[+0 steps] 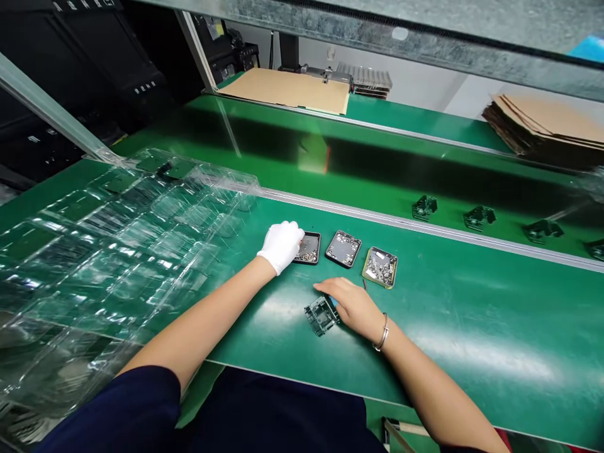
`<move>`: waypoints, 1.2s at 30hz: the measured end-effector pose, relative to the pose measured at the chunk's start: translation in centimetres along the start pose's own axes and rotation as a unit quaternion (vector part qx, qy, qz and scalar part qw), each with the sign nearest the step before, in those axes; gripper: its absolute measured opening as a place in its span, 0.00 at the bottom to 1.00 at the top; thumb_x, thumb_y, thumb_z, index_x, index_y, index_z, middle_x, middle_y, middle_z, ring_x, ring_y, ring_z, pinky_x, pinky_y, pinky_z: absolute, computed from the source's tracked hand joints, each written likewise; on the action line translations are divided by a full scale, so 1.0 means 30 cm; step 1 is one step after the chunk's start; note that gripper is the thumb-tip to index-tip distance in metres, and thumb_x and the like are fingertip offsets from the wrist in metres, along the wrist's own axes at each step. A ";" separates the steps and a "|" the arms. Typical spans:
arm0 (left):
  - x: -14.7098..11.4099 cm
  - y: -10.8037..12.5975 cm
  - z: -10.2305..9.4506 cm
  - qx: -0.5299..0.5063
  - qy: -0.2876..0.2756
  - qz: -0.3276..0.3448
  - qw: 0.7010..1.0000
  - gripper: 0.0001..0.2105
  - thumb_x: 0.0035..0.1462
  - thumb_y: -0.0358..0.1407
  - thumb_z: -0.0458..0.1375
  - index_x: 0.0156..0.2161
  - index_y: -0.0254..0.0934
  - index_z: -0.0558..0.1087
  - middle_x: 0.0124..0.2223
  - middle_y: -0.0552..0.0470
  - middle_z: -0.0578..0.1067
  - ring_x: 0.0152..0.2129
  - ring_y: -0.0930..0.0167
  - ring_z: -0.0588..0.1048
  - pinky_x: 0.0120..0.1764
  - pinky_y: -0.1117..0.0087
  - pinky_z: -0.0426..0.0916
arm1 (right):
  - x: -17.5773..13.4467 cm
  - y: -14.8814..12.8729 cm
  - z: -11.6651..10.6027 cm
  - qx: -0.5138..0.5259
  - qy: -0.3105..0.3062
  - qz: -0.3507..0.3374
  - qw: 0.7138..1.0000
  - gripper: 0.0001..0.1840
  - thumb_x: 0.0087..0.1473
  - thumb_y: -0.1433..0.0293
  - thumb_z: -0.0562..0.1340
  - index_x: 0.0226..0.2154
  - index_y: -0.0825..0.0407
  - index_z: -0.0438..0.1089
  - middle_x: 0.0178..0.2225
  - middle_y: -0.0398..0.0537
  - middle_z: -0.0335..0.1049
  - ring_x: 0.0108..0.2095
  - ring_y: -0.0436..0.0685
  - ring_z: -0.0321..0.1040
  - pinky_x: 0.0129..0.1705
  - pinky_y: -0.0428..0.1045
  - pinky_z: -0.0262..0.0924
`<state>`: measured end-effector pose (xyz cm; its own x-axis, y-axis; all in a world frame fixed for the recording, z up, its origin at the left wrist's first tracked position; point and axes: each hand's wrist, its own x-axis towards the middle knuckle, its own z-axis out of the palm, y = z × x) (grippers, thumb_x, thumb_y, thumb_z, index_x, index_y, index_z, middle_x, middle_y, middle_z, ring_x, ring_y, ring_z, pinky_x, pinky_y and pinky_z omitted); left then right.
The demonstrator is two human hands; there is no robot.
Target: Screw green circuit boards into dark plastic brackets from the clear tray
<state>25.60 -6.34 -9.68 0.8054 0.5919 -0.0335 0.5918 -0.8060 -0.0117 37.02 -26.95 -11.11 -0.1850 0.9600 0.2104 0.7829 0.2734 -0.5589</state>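
My left hand, in a white glove, reaches to the left edge of a black tray of small metal parts. Its fingers are bent together at the tray; whatever is in them is hidden. My bare right hand, with a bracelet at the wrist, is curled around a blue object, mostly covered by the fingers. Close beside those fingers is a small clear-and-dark plastic frame on the green bench. A short thin dark rod shows just above the hand.
Two more small trays, a black one and a yellow-edged one, hold loose metal parts. Clear plastic blister trays cover the left side. Several similar assemblies stand beyond the metal rail. Cardboard sheets are stacked far right.
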 end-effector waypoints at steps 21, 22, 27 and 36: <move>-0.103 -0.015 -0.098 -0.275 0.064 -0.030 0.959 0.10 0.60 0.34 0.45 0.33 0.35 0.67 0.31 0.50 0.69 0.30 0.70 0.70 0.33 0.70 0.64 | 0.003 -0.047 0.034 0.019 0.188 0.044 0.981 0.24 0.63 0.62 0.51 0.60 0.49 0.52 0.55 0.57 0.62 0.56 0.63 0.59 0.55 0.62 0.59; -0.143 -0.003 -0.116 -0.355 0.052 -0.025 0.933 0.10 0.61 0.35 0.44 0.33 0.36 0.65 0.29 0.53 0.67 0.26 0.72 0.67 0.30 0.71 0.64 | 0.000 -0.050 0.025 0.021 0.197 0.048 0.979 0.23 0.63 0.65 0.51 0.60 0.48 0.53 0.54 0.57 0.62 0.56 0.62 0.60 0.55 0.62 0.60; -0.334 0.106 -0.149 -0.656 -0.132 -0.009 0.743 0.14 0.60 0.47 0.48 0.30 0.39 0.59 0.24 0.58 0.59 0.18 0.77 0.56 0.20 0.74 0.55 | -0.011 -0.098 0.004 0.014 0.212 -0.003 0.977 0.17 0.61 0.70 0.53 0.53 0.46 0.60 0.43 0.50 0.71 0.45 0.57 0.69 0.53 0.60 0.61; -0.425 0.197 -0.134 -0.772 -0.218 -0.039 0.596 0.17 0.56 0.49 0.53 0.30 0.36 0.61 0.24 0.58 0.61 0.18 0.79 0.57 0.20 0.75 0.50 | -0.048 -0.144 -0.029 -0.035 0.161 -0.085 0.983 0.11 0.56 0.75 0.54 0.42 0.49 0.64 0.34 0.45 0.72 0.35 0.53 0.70 0.56 0.58 0.54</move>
<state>18.98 -18.60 -5.30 0.8874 0.2967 -0.3528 0.2232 0.3931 0.8920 34.42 -29.57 -8.31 -0.1288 0.8288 0.5445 0.7983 0.4124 -0.4389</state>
